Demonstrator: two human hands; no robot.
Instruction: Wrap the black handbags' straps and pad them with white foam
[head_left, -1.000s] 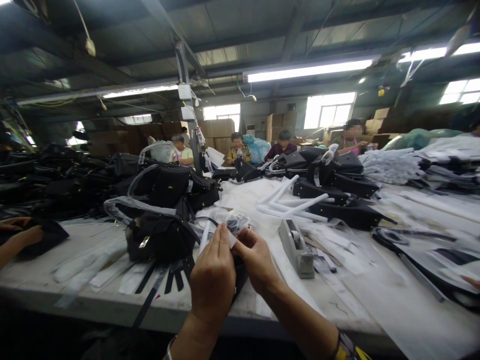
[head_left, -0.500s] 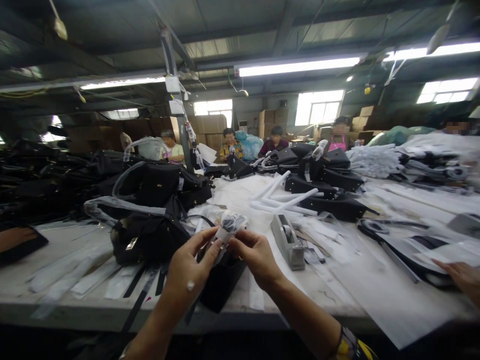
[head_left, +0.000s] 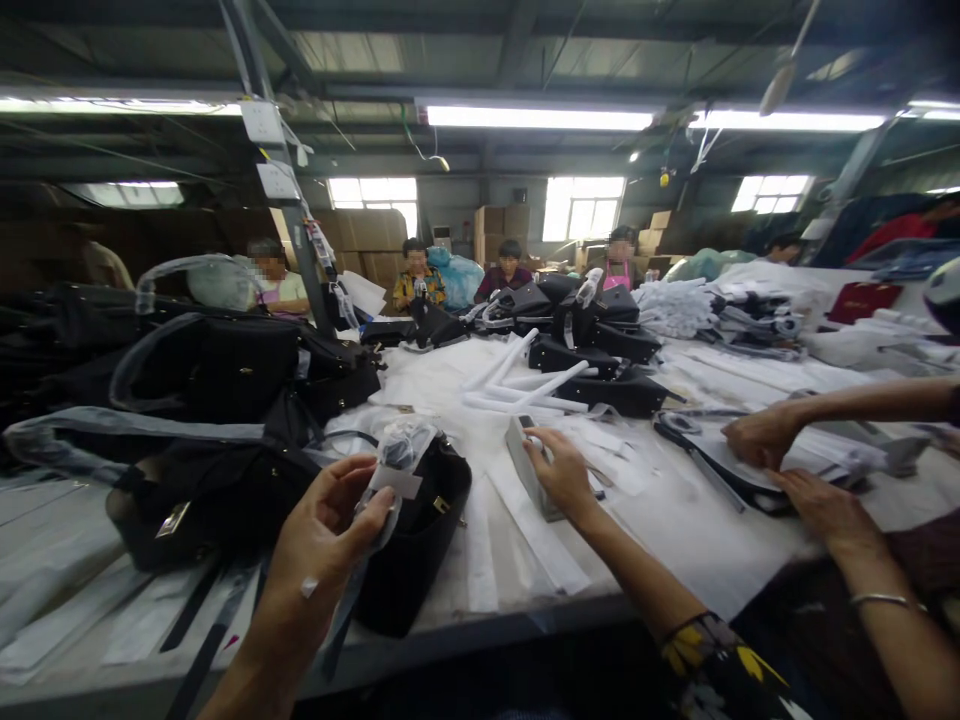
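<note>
Left hand (head_left: 322, 545): thumb and fingers pinching a plastic-wrapped bundle (head_left: 401, 447), a short white strip (head_left: 403, 483) lying across it by the thumb, its right end sticking out.

Right hand (head_left: 564, 475): at the grey tape dispenser (head_left: 521, 470), fingers extended and bent over its top; whether they press together on tape I cannot tell from my remote view.

Black handbag (head_left: 397, 575), one, small: standing at the near table edge, just beside the left hand, with the bundle over its upper left part and a gold-toned clasp (head_left: 441, 504) on view.

State of work, as I judge it: plastic on, strip placed — fastening apparently incomplete, with the strip's end free.

Adjacent, left: a larger black bag (head_left: 247, 490), its handle (head_left: 187, 430) sleeved in clear plastic; that sleeving I would list as done.

Beyond: white tubes (head_left: 540, 390), loose; further black bags (head_left: 592, 370) behind them, some plastic showing, finish uncertain.

Far right: a co-worker's two hands (head_left: 832, 510) on a separate black piece (head_left: 705, 470).

Hidden or unclear to me: the dispenser's roll, behind the right hand; the left fingertips, behind the bundle; the bundle's contents, blurred by plastic — and the dark pile at far left, cut off by the frame.
</note>
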